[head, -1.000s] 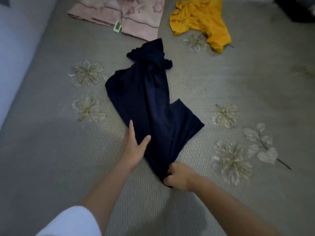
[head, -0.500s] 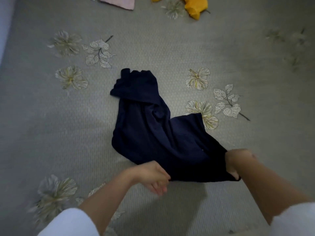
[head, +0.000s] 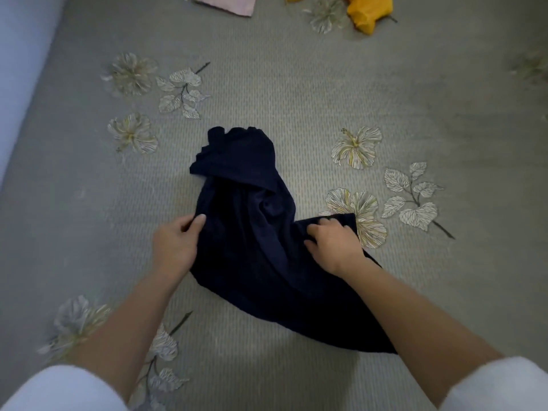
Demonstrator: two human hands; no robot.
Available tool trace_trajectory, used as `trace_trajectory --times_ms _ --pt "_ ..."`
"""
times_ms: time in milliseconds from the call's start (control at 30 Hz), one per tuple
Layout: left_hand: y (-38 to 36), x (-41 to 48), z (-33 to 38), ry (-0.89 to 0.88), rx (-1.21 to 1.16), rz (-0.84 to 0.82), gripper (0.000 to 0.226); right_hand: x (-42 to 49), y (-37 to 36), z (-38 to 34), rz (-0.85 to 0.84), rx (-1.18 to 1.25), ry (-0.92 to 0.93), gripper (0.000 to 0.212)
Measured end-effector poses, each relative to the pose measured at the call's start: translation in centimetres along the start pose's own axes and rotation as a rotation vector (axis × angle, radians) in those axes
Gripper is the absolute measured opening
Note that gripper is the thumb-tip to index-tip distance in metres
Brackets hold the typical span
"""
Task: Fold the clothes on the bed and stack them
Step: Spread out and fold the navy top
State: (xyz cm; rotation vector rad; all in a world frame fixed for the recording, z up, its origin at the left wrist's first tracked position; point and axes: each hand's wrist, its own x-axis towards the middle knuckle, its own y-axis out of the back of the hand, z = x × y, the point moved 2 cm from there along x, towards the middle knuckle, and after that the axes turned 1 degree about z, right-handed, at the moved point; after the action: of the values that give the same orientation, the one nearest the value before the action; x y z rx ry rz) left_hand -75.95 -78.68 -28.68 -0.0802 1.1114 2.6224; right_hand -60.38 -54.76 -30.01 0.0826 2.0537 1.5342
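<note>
The rumpled dark navy fabric garment [head: 252, 238] is being kept mid-bed on the grey flower-embroidered bedspread [head: 296, 84], likely so it can be flattened before folding. Its left edge is being pinched between the thumb and fingers of the left hand [head: 175, 247], and a bunch of its right flap is being gripped by the curled fingers of the right hand [head: 335, 247], so the sides are probably being pulled apart. The garment type is being hidden by darkness and creases. The crumpled yellow garment [head: 367, 10] and flat pink cloth [head: 228, 2] are being cut off up top.
</note>
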Motion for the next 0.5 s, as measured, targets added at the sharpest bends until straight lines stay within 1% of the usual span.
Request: trace_trajectory --times_ms 33,67,100,133,167,200,233,300,333,367,400,433,467,500 --pt "1.3 -0.2 0.4 0.030 -0.088 0.060 0.025 -0.3 0.8 0.6 0.097 0.155 -0.057 0.025" --pt "2.8 -0.4 1.0 0.104 -0.239 0.120 0.026 -0.8 1.8 1.4 0.212 0.346 -0.147 0.025" --pt "4.4 -0.7 2.0 0.196 -0.441 0.168 0.024 -1.5 3.1 2.4 0.334 0.518 -0.256 0.027" --pt "5.8 -1.2 3.2 0.278 -0.639 0.185 0.020 -2.4 4.6 3.5 0.451 0.675 -0.373 0.029" --pt "7.2 -1.9 4.5 0.314 -0.777 0.181 0.017 -3.4 6.0 4.6 0.535 0.782 -0.471 0.030" --pt "8.4 -2.8 5.9 0.302 -0.829 0.155 0.018 -4.5 7.1 5.5 0.562 0.828 -0.539 0.028" --pt "9.5 -4.0 7.5 0.241 -0.830 0.106 0.020 -5.5 7.9 6.1 0.539 0.823 -0.575 0.024" --pt "11.2 -6.9 11.1 0.040 -0.728 -0.030 0.023 -7.4 9.6 6.4 0.437 0.764 -0.595 0.010" --pt "11.8 -8.6 12.9 -0.063 -0.648 -0.117 0.021 -8.2 10.5 5.7 0.399 0.754 -0.580 0.012" --pt "12.2 -10.3 14.5 -0.146 -0.580 -0.211 0.019 -8.9 11.5 4.6 0.353 0.801 -0.548 0.014" --pt "12.4 -11.9 16.0 -0.218 -0.508 -0.311 0.018 -9.6 12.6 2.8 0.263 0.923 -0.516 0.018" --pt "12.5 -13.4 17.3 -0.293 -0.421 -0.405 0.019 -10.4 13.9 0.6 0.119 1.089 -0.480 0.027" --pt "12.6 -14.8 18.5 -0.369 -0.323 -0.490 0.020 -11.1 15.1 -1.6 -0.064 1.212 -0.458 0.038" --pt "12.7 -16.0 19.4 -0.437 -0.235 -0.564 0.022 -11.9 16.3 -3.5 -0.246 1.248 -0.425 0.050"
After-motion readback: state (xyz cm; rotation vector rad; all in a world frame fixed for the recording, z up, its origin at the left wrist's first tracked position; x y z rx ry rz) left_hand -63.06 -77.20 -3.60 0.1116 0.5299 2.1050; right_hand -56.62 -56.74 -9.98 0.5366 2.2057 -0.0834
